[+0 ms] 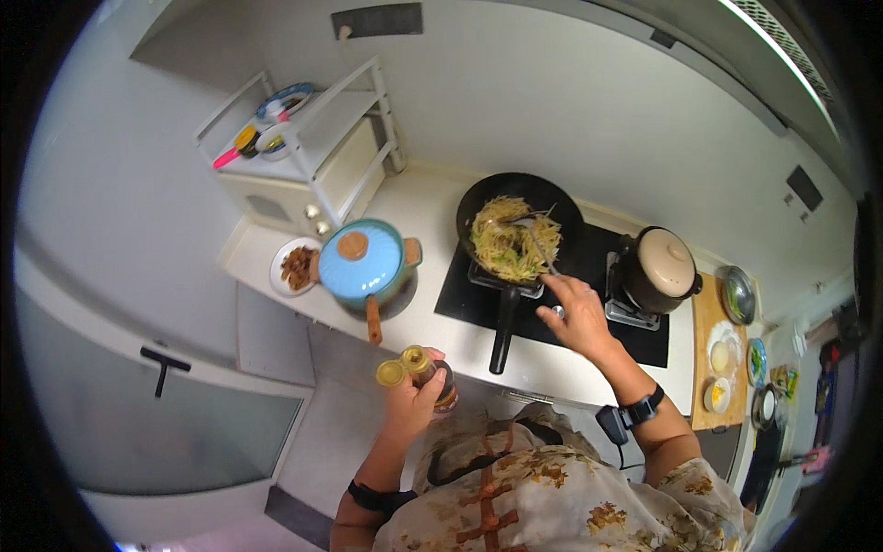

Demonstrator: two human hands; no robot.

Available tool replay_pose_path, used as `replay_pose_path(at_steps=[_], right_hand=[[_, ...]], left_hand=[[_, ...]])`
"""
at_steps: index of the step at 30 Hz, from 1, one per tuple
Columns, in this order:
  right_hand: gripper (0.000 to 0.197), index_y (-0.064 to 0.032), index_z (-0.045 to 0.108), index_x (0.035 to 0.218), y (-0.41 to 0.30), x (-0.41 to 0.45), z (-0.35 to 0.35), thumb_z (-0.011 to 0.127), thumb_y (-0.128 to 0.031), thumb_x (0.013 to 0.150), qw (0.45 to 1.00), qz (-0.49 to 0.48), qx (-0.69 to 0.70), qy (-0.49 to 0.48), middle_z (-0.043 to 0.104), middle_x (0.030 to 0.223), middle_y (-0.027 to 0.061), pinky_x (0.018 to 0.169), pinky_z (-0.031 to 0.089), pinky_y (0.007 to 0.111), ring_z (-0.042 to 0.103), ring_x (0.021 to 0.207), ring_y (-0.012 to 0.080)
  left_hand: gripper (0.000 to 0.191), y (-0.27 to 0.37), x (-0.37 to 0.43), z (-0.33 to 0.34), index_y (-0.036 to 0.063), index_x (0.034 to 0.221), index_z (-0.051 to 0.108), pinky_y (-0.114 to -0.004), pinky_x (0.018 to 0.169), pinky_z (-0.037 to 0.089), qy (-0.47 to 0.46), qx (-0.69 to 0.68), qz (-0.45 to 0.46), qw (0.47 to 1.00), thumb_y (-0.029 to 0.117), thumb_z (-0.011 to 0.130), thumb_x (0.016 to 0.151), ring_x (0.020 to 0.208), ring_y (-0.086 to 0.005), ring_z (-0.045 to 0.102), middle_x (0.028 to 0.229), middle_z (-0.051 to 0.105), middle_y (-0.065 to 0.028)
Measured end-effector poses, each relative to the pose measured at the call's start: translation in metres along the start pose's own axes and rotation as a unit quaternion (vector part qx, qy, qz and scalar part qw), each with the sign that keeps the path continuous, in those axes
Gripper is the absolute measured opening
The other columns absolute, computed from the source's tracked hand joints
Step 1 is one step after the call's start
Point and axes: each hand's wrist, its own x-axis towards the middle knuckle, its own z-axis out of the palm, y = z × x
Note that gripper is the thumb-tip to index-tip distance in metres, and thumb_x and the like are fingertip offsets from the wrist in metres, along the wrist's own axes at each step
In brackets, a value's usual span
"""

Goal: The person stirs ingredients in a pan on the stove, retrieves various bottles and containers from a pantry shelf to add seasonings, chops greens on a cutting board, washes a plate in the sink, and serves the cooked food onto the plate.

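My left hand [414, 400] grips a dark sauce bottle [445, 386] with a gold-coloured neck, in front of the counter edge. A round gold cap [391, 373] sits beside the neck; whether it is attached cannot be told. At the stove, my right hand [579, 314] is on the handle of a metal spatula [541, 250], its thumb held apart and the handle's end hidden beneath the hand. The spatula's head lies among shredded food with green pieces [510, 255] in a black wok [569, 207]. The wok's handle [506, 331] points towards me.
Left of the stove stand a lidded blue pot [362, 265] and a plate of brown pieces [296, 268]. A dark clay pot [655, 276] occupies the right burner. Farther right, a cutting board [703, 386] bears small bowls. A white rack [345, 117] stands at the back left.
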Motion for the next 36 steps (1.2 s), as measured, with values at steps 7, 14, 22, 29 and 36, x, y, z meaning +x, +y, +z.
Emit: replay_pose_path(at_steps=[7,14,22,29,36], right_hand=[[0.056,-0.0094,0.039,0.132,0.043,-0.016,0.061,0.05,-0.012,0.078,0.92,0.328,-0.139,-0.162,0.057,0.104,0.0227,0.072,0.05,0.045,0.062,0.085,0.0379],[0.035,-0.0165,0.059,0.113,-0.009,-0.019,-0.076,0.055,-0.018,0.078,0.939,0.256,-0.121,-0.193,0.064,0.078,0.0156,0.063,0.05,0.044,0.063,0.074,0.0323],[0.027,-0.0101,0.06,0.106,0.037,0.0,-0.001,0.056,-0.018,0.08,0.957,0.267,-0.1,-0.043,0.062,0.076,0.0196,0.062,0.05,0.045,0.062,0.07,0.0364],[0.03,-0.0094,0.056,0.108,0.066,0.036,0.045,0.056,-0.019,0.08,0.958,0.273,-0.067,-0.058,0.062,0.076,0.0202,0.061,0.048,0.047,0.061,0.07,0.0368],[0.036,-0.0083,0.059,0.113,0.016,-0.02,-0.069,0.058,-0.023,0.08,0.961,0.22,-0.048,-0.161,0.063,0.072,0.0171,0.06,0.049,0.044,0.062,0.068,0.0348]], left_hand=[[0.012,-0.038,0.058,0.006,0.0026,0.094,0.051,-0.027,0.08,0.041,-0.098,-0.048,-0.031,0.994,0.005,0.055,0.083,0.088,-0.0111,0.051,0.095,0.055,-0.0048],[0.019,-0.074,0.086,-0.001,0.0017,0.095,0.058,-0.028,0.07,0.047,-0.065,0.02,-0.046,0.997,0.013,0.063,0.08,0.075,-0.0134,0.059,0.082,0.061,-0.0055],[0.011,-0.08,0.105,0.021,0.0024,0.09,0.057,-0.027,0.069,0.046,-0.073,0.014,-0.041,0.996,0.008,0.061,0.082,0.074,-0.012,0.058,0.08,0.06,-0.004],[0.013,-0.089,0.109,0.038,0.0015,0.087,0.057,-0.029,0.069,0.045,-0.085,0.074,-0.059,0.992,0.012,0.061,0.082,0.073,-0.0161,0.059,0.08,0.06,-0.0056],[0.015,-0.103,0.113,0.03,0.0015,0.087,0.057,-0.031,0.069,0.045,-0.077,0.076,-0.07,0.992,0.014,0.062,0.081,0.075,-0.0178,0.059,0.079,0.06,-0.0071]])
